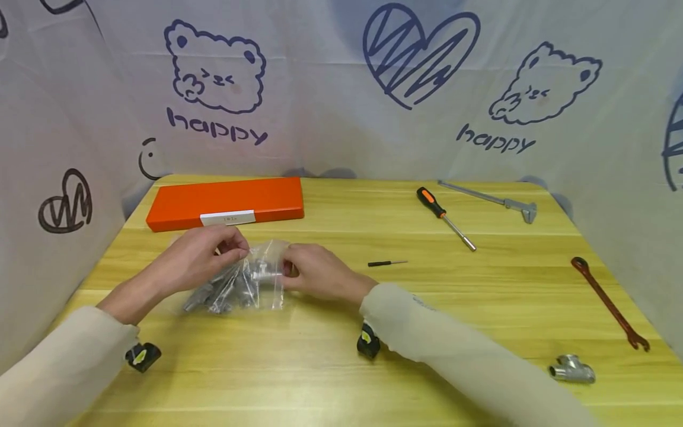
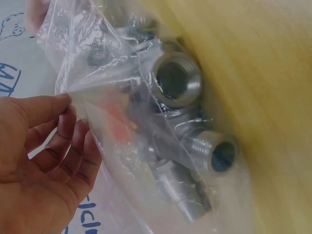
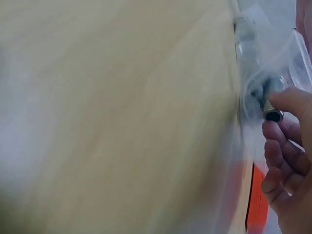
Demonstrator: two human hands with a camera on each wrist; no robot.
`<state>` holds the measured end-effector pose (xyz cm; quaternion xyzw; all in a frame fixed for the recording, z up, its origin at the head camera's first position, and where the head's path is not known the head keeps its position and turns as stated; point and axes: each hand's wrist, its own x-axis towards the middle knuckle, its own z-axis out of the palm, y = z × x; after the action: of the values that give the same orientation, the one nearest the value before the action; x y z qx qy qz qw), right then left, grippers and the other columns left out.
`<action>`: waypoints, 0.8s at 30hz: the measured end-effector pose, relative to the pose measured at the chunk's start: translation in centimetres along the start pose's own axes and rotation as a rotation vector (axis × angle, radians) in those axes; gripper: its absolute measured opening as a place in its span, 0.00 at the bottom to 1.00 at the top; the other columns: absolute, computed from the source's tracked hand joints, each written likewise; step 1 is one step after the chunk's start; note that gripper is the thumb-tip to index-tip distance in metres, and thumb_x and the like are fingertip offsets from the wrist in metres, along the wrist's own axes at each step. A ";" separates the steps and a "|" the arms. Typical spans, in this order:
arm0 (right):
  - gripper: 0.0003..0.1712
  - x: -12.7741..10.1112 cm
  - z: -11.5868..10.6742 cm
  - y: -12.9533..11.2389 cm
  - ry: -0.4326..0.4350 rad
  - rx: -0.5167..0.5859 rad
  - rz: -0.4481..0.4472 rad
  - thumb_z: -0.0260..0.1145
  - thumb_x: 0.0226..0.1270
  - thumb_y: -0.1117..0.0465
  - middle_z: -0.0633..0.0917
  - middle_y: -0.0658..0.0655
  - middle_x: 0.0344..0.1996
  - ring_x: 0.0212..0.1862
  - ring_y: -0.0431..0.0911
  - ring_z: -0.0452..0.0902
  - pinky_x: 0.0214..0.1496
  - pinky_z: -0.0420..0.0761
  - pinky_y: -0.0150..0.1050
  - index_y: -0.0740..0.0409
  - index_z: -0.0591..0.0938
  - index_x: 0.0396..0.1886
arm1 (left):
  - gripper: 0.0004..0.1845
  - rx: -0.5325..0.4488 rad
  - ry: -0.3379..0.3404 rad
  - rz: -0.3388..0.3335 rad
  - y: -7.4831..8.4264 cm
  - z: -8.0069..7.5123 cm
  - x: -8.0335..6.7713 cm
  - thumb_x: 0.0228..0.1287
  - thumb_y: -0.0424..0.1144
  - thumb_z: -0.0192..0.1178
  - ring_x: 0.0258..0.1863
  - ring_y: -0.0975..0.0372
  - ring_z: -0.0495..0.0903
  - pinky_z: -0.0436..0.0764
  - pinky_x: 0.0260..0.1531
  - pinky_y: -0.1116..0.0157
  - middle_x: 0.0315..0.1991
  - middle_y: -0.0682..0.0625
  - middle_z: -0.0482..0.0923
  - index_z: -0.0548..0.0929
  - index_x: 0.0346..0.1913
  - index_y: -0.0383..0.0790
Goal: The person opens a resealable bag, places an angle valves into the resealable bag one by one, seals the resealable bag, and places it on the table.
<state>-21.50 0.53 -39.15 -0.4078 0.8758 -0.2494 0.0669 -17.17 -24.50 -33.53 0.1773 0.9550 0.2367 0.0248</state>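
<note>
A clear plastic bag (image 1: 251,279) holding several grey metal pipe fittings (image 2: 178,80) lies on the wooden table (image 1: 341,367) in front of me. My left hand (image 1: 205,256) pinches the bag's upper edge between thumb and fingers; in the left wrist view the left hand (image 2: 46,156) holds the film (image 2: 102,73) up. My right hand (image 1: 315,271) grips the bag's right side. In the right wrist view the right hand (image 3: 287,156) pinches a small dark-ended fitting (image 3: 273,115) through the plastic.
An orange case (image 1: 226,202) lies behind the bag. To the right are an orange-handled screwdriver (image 1: 444,217), a small black screwdriver (image 1: 386,263), a caliper (image 1: 493,200), a red flat wrench (image 1: 609,302) and a metal tee fitting (image 1: 572,369). Printed cloth walls surround the table.
</note>
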 end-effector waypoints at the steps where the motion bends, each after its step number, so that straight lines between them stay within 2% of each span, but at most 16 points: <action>1: 0.12 0.3 0.2 -0.3 0.015 0.011 0.016 0.72 0.78 0.47 0.84 0.46 0.36 0.39 0.40 0.77 0.44 0.77 0.32 0.50 0.85 0.44 | 0.03 0.001 0.000 0.001 0.0 0.0 0.0 0.79 0.38 0.66 0.38 0.62 0.81 0.82 0.42 0.59 0.39 0.53 0.87 0.89 0.47 0.45; 7: 0.12 1.8 1.2 -2.6 0.099 0.046 0.076 0.72 0.79 0.48 0.88 0.45 0.43 0.43 0.38 0.81 0.49 0.80 0.32 0.49 0.90 0.51 | 0.04 -0.005 0.001 -0.006 0.1 -0.2 0.0 0.79 0.36 0.65 0.39 0.60 0.81 0.83 0.44 0.58 0.40 0.52 0.87 0.89 0.47 0.43; 12: 0.14 1.3 0.9 -2.9 0.083 0.090 0.102 0.74 0.78 0.50 0.90 0.45 0.49 0.47 0.38 0.83 0.52 0.82 0.33 0.50 0.90 0.55 | 0.04 -0.022 -0.010 -0.017 0.3 -0.2 0.2 0.79 0.36 0.65 0.40 0.59 0.81 0.83 0.46 0.57 0.40 0.52 0.87 0.89 0.47 0.44; 17: 0.14 -1.4 -0.5 -0.5 0.077 0.145 0.086 0.73 0.79 0.52 0.91 0.47 0.45 0.43 0.39 0.83 0.49 0.81 0.33 0.53 0.90 0.55 | 0.04 -0.019 -0.008 -0.018 0.3 -0.2 0.1 0.79 0.36 0.65 0.39 0.59 0.81 0.83 0.44 0.59 0.39 0.53 0.86 0.89 0.47 0.43; 21: 0.15 -4.8 -2.9 2.3 0.074 0.107 0.065 0.73 0.78 0.53 0.91 0.48 0.44 0.38 0.38 0.81 0.45 0.82 0.34 0.55 0.90 0.57 | 0.04 -0.015 -0.012 -0.013 0.1 -0.1 -0.1 0.79 0.37 0.65 0.39 0.60 0.81 0.83 0.45 0.58 0.39 0.54 0.87 0.89 0.48 0.44; 24: 0.15 -7.8 -5.1 4.6 0.073 0.065 0.085 0.74 0.77 0.52 0.91 0.46 0.42 0.38 0.37 0.81 0.44 0.82 0.35 0.55 0.91 0.55 | 0.04 -0.011 -0.007 -0.017 -0.1 -0.2 -0.3 0.79 0.37 0.65 0.40 0.60 0.81 0.83 0.47 0.57 0.40 0.54 0.87 0.89 0.48 0.44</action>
<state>-21.13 10.84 -37.69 -0.3583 0.8857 -0.2893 0.0585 -16.95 -24.76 -33.43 0.1699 0.9550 0.2412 0.0310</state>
